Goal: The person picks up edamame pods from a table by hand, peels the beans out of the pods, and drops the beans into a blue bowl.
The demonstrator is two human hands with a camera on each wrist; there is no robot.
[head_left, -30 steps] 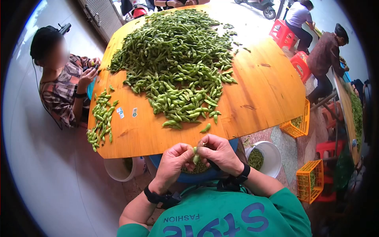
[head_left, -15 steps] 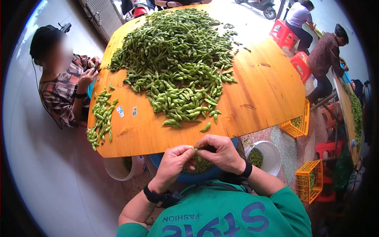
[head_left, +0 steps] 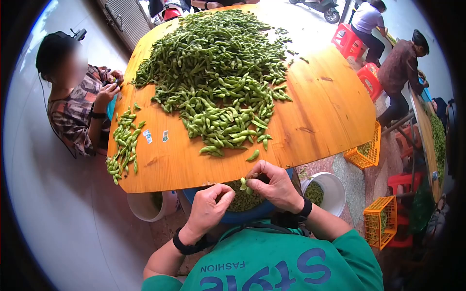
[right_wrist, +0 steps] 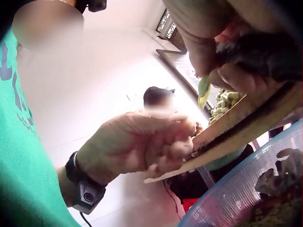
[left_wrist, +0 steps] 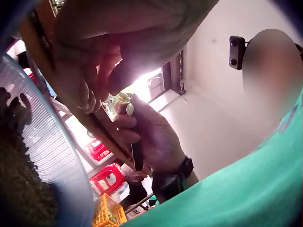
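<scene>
My right hand (head_left: 276, 189) pinches a split green soybean pod (head_left: 243, 184) between thumb and fingers. In the right wrist view the pod (right_wrist: 203, 93) hangs from those fingertips, and a slim black thing (right_wrist: 265, 54) lies along the same hand. My left hand (head_left: 208, 207) is apart from the pod, to its left, with its fingers curled and nothing visible in them. Under both hands stands a blue basin (head_left: 190, 195) containing green beans (head_left: 242, 202). Ahead, a large heap of pods (head_left: 218, 63) covers much of the wooden table (head_left: 330, 114).
A smaller row of pods (head_left: 127, 140) lies at the table's left side, near a seated person (head_left: 73, 106). White buckets (head_left: 335, 191) flank the basin below the table edge. Yellow crates (head_left: 381, 220) and red stools (head_left: 347, 42) stand to the right.
Both hands were together on a pod; the left has drawn away left and slightly down. The right hand keeps the pod, which now shows split apart.
</scene>
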